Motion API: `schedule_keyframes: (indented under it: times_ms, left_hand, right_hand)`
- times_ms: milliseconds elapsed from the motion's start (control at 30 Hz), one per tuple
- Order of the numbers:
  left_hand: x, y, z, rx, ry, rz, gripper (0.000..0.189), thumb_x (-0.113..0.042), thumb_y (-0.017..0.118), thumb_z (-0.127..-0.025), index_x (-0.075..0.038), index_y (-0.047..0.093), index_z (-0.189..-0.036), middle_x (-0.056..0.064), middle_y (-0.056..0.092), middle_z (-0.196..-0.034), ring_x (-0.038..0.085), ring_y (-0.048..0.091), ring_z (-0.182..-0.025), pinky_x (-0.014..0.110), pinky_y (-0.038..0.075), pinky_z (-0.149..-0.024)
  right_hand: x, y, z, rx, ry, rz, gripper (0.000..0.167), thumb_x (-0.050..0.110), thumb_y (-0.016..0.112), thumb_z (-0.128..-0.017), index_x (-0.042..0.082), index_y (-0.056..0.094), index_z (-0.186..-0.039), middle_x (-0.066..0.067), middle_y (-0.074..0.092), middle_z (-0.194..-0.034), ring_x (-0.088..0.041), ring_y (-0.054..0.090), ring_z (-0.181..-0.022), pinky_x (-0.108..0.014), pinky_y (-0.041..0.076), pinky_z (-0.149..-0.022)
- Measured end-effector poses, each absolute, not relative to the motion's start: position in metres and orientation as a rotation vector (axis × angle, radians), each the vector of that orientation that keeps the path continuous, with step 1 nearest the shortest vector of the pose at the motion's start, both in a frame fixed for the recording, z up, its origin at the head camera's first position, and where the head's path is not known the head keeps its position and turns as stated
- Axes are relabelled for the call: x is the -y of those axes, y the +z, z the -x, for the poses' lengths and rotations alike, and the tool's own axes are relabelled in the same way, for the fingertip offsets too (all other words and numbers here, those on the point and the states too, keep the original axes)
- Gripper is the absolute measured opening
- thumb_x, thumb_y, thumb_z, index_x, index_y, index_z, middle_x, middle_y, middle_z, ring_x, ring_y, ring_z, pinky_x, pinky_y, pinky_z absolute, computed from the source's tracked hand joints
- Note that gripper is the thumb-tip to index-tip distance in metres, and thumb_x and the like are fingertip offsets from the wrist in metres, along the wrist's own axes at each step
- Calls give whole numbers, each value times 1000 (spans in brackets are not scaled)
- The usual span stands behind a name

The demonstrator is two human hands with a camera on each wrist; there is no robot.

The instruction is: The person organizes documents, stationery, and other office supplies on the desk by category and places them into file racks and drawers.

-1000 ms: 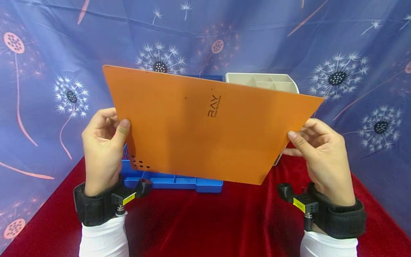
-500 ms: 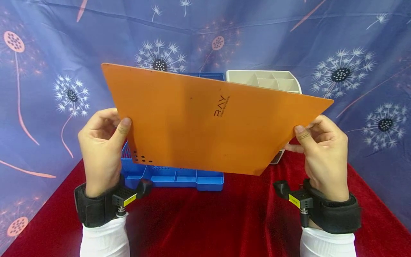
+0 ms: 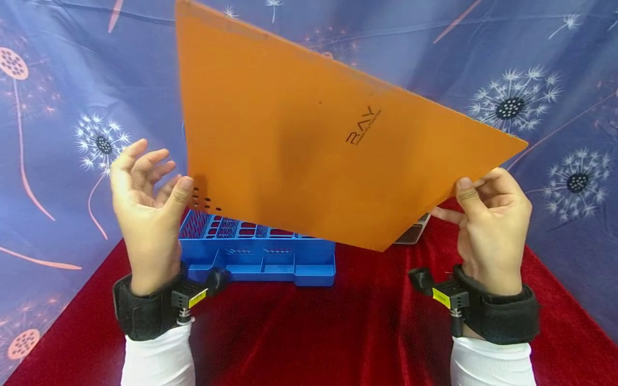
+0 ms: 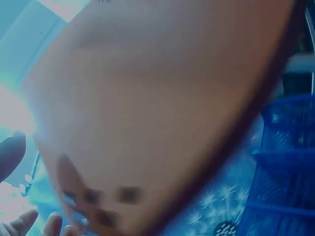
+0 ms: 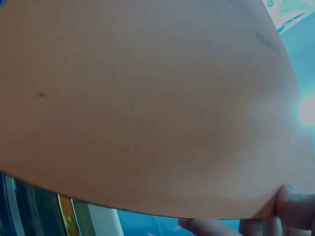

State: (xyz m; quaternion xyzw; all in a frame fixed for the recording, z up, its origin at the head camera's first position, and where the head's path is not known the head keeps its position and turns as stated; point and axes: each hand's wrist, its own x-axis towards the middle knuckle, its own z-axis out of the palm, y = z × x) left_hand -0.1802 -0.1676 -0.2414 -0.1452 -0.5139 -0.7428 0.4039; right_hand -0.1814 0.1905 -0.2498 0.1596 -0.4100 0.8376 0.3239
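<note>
A flat orange board (image 3: 309, 145) with "RAY" printed on it hangs tilted in the air, its upper left corner raised. Several small dark holes mark its lower left corner. My right hand (image 3: 497, 230) pinches the board's right edge, thumb on the near face and fingers behind. At the left edge, my left hand (image 3: 147, 225) has its fingers spread and bent, apart from the board. Its thumb tip lies at the edge; whether it touches I cannot tell. The orange board (image 4: 162, 108) fills much of the left wrist view, with the holes blurred.
Behind and below the board stands a blue plastic organizer (image 3: 256, 262) with front compartments. A pale tray's corner (image 3: 412, 235) shows at the board's lower right. Red cloth (image 3: 299, 332) covers the table; a blue dandelion-patterned curtain (image 3: 569, 59) hangs behind and at both sides.
The board has swung up on its left side and tilted further, uncovering more of the blue organizer. My left fingers have let go of its edge and spread. The right hand keeps its pinch.
</note>
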Motion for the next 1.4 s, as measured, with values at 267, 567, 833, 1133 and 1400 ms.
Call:
schedule_keyframes:
  times_ms: [267,567,833,1133,1400]
  left_hand:
    - [163,-243,187,1189,-2031,410,83,-1,78,-73,-14,31,-140,16,41,-132,28,39,-124,34,36,-98]
    - [135,-261,203,952,-2348,640,55,4,70,-80,-3,44,-128,15,59,-110,22,60,-95,29,50,-79]
    - [99,-284,205,1268,-2341,726,33,-17,71,-84,-8,59,-113,4,68,-106,18,64,-99,31,50,-83]
    - [106,-280,206,1273,-2329,720,22,-8,61,-91,-5,59,-112,7,68,-101,19,67,-91,31,53,-76]
    - [124,-271,209,1213,-2422,637,17,3,56,-91,-1,61,-107,9,66,-95,17,65,-84,30,54,-73]
  right_hand:
    - [-186,-248,184,991,2208,-389,13,-8,66,-81,-11,53,-83,-14,51,-69,-21,50,-58,-45,48,-40]
    - [-186,-250,184,890,2351,-407,8,-11,60,-84,-9,52,-85,-15,56,-69,-26,59,-61,-47,47,-39]
    - [-184,-256,188,913,2520,-499,6,-6,55,-90,-4,50,-86,-12,56,-72,-25,60,-67,-50,48,-44]
    - [-179,-260,195,968,2519,-613,2,-4,52,-92,-6,51,-92,-14,58,-76,-26,62,-73,-48,50,-47]
    - [-184,-259,196,1116,2527,-660,21,-11,51,-90,-9,53,-111,-18,66,-97,-25,66,-82,-40,55,-62]
